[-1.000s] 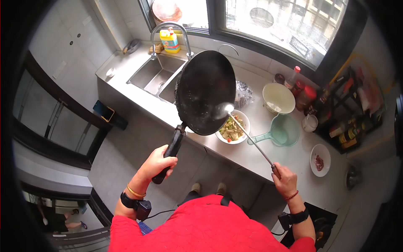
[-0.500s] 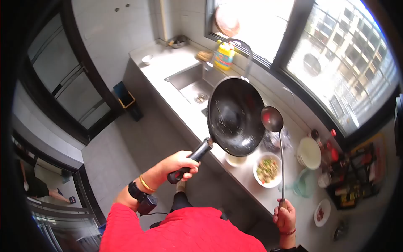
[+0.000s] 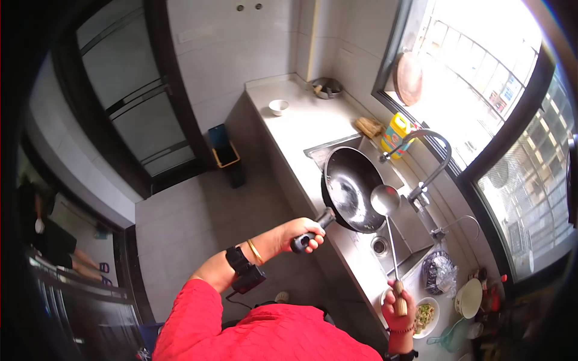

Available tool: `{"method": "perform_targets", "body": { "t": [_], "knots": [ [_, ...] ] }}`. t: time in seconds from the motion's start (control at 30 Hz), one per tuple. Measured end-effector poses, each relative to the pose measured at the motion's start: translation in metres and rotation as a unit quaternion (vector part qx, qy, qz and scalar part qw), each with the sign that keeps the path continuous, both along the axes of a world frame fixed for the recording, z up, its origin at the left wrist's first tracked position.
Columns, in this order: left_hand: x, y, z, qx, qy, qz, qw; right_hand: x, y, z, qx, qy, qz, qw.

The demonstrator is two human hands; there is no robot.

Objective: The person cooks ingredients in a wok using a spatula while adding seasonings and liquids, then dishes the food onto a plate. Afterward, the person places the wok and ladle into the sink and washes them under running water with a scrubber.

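A black wok (image 3: 354, 191) is tilted above the sink (image 3: 415, 234), its inside wet-looking and shiny. My left hand (image 3: 304, 233) is closed around the wok's dark handle. My right hand (image 3: 397, 314) grips the wooden handle of a metal ladle (image 3: 392, 243). The ladle's round head overlaps the wok's right rim; I cannot tell whether the two touch. Beside my right hand, a white bowl (image 3: 436, 322) of chopped food with green bits stands on the counter.
A curved faucet (image 3: 447, 157) rises behind the sink, near a yellow jug (image 3: 395, 133). Further back are a small white bowl (image 3: 279, 107) and a metal pan (image 3: 327, 88). A plastic bag (image 3: 441, 274) lies right of the sink. A bin (image 3: 226, 155) stands on the floor.
The view has swung to the right. Both hands have carried the wok and ladle from the counter's edge near the food bowl to over the sink. Both grips remain closed.
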State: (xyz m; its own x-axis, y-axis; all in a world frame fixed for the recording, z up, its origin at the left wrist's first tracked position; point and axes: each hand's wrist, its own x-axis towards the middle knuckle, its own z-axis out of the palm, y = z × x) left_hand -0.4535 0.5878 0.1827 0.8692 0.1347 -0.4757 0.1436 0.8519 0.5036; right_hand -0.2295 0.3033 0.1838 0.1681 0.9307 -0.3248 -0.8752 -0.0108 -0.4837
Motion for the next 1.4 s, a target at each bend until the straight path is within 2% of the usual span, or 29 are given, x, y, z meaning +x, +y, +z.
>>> {"method": "perform_targets", "body": {
  "t": [0.13,0.23,0.4,0.6,0.73,0.8,0.83,0.87,0.93,1.0,1.03,1.07,1.13,1.17,1.2,1.27,1.33,1.4],
  "knots": [
    [0.020,0.050,-0.016,-0.008,0.008,0.000,1.000,0.009,0.059,-0.001,-0.003,-0.052,0.028,0.998],
    [0.042,0.085,-0.029,-0.010,0.035,0.007,0.999,0.029,0.105,-0.017,-0.017,-0.029,0.023,0.999],
    [0.083,0.149,-0.058,-0.054,0.078,-0.016,0.995,0.072,0.188,-0.063,-0.048,0.031,0.041,0.998],
    [0.133,0.201,-0.097,-0.086,0.112,-0.033,0.989,0.102,0.272,-0.121,-0.117,0.022,0.060,0.991],
    [0.158,0.227,-0.122,-0.101,0.135,-0.061,0.984,0.099,0.306,-0.152,-0.108,-0.005,0.069,0.992],
    [0.169,0.243,-0.141,-0.122,0.153,-0.087,0.977,0.094,0.319,-0.160,-0.124,-0.045,0.102,0.986],
    [0.173,0.249,-0.144,-0.132,0.166,-0.102,0.972,0.091,0.326,-0.162,-0.196,-0.092,0.129,0.968],
    [0.172,0.255,-0.147,-0.106,0.164,-0.125,0.973,0.092,0.330,-0.163,-0.217,-0.143,0.174,0.950],
    [0.172,0.271,-0.153,-0.068,0.164,-0.160,0.971,0.089,0.332,-0.156,-0.252,-0.218,0.153,0.930],
    [0.178,0.281,-0.146,0.048,0.191,-0.227,0.954,0.092,0.332,-0.151,-0.263,-0.381,0.176,0.869],
    [0.181,0.287,-0.143,0.123,0.205,-0.271,0.933,0.098,0.329,-0.150,-0.266,-0.484,0.152,0.820],
    [0.183,0.295,-0.142,0.199,0.211,-0.312,0.905,0.106,0.325,-0.157,-0.283,-0.651,0.082,0.700],
    [0.184,0.317,-0.143,0.387,0.254,-0.391,0.795,0.135,0.318,-0.147,-0.342,-0.758,-0.037,0.555],
    [0.184,0.328,-0.140,0.434,0.259,-0.414,0.757,0.152,0.314,-0.140,-0.359,-0.808,-0.097,0.458],
    [0.187,0.338,-0.136,0.484,0.255,-0.434,0.716,0.173,0.306,-0.130,-0.376,-0.846,-0.149,0.347],
    [0.190,0.356,-0.135,0.707,0.209,-0.468,0.487,0.203,0.297,-0.111,-0.457,-0.857,-0.114,0.208],
    [0.187,0.376,-0.152,0.728,0.176,-0.481,0.456,0.233,0.285,-0.120,-0.514,-0.853,-0.033,0.082],
    [0.185,0.382,-0.151,0.762,0.177,-0.482,0.395,0.261,0.271,-0.150,-0.553,-0.832,-0.011,0.046]
  ]
}}
